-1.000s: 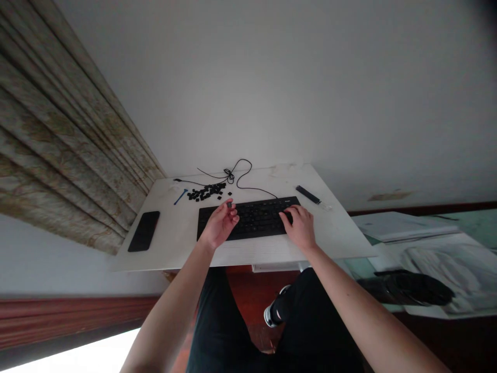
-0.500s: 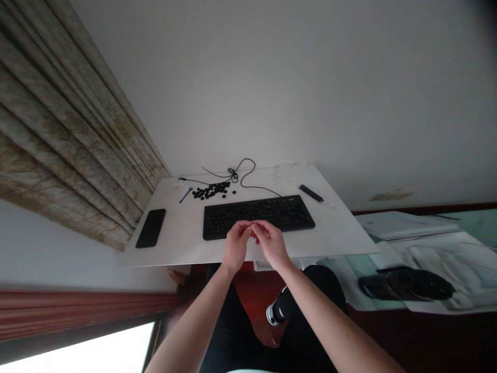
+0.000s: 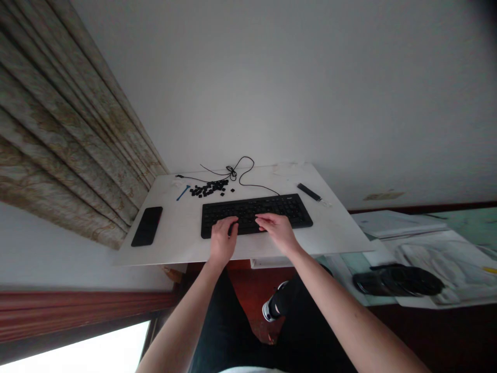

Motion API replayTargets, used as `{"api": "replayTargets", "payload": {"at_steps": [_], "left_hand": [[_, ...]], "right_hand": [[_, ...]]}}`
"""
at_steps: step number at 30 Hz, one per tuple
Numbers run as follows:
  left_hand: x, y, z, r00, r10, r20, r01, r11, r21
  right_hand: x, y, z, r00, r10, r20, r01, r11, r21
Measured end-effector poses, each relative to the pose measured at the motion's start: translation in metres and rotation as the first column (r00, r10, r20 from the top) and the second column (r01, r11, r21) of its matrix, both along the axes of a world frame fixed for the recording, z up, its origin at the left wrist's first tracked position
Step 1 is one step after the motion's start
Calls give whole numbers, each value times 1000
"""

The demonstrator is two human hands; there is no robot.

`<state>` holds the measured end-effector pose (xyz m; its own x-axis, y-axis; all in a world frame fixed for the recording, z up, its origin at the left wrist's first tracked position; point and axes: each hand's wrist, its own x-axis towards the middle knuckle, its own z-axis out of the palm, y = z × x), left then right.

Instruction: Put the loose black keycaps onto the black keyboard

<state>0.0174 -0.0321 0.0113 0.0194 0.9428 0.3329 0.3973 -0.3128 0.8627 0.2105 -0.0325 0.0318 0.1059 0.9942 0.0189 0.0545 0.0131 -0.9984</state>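
Observation:
A black keyboard (image 3: 264, 207) lies on the white table, with both hands at its front side. My left hand (image 3: 222, 239) rests over its front left part, the thumb apart from the curved fingers and a dark gap between them. Over the middle of the keys, my right hand (image 3: 278, 230) has thumb and forefinger pinched together; whatever may be between the tips is too small to make out. Behind the keyboard's left half lies a heap of loose black keycaps (image 3: 209, 188). A thin blue tool (image 3: 183, 192) is left of the heap.
A dark phone (image 3: 147, 226) lies at the table's left side. The keyboard's black cable (image 3: 248, 185) loops along the back. A narrow black object (image 3: 309, 192) is at the back right. Beyond the table's right edge, a black bottle-like object (image 3: 396, 281) lies on papers.
My hands, together at the fingertips before, have come apart. The left one has moved left and the right one right, both over the keyboard. The view has shifted slightly.

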Motion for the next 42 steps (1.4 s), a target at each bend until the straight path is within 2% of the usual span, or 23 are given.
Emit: {"api": "replayTargets", "payload": {"at_steps": [2, 5, 8, 11, 13, 17, 20, 33, 39, 42], "left_hand": [[-27, 8, -5, 968, 143, -208, -129, 988, 80], [-60, 18, -16, 899, 303, -317, -267, 951, 153], [-72, 25, -26, 909, 305, -286, -280, 952, 126], [-72, 29, -31, 931, 252, -262, -240, 968, 79], [-71, 29, -32, 940, 220, -261, -210, 975, 67], [-72, 29, -31, 947, 202, -251, -193, 979, 60], [-73, 30, -30, 948, 202, -247, -197, 979, 46], [-72, 31, -30, 953, 210, -219, -210, 977, 25], [-71, 31, -31, 949, 214, -232, -212, 977, 33], [-70, 31, -31, 949, 207, -239, -202, 978, 46]], "right_hand": [[20, 18, 2, 990, -26, 141, 31, 999, -30], [47, 49, 4, 919, 17, 393, -16, 1000, -4], [59, 81, 4, 783, 41, 621, -121, 989, 88], [60, 111, 2, 672, 112, 732, -261, 961, 93], [58, 127, 1, 644, 201, 739, -319, 948, 21], [58, 148, 0, 595, 419, 685, -384, 898, -216], [60, 156, -1, 559, 492, 668, -403, 865, -299], [63, 162, -8, 555, 518, 651, -410, 851, -328], [62, 173, -18, 603, 466, 648, -334, 885, -325], [64, 179, -21, 592, 512, 622, -352, 859, -372]]}}
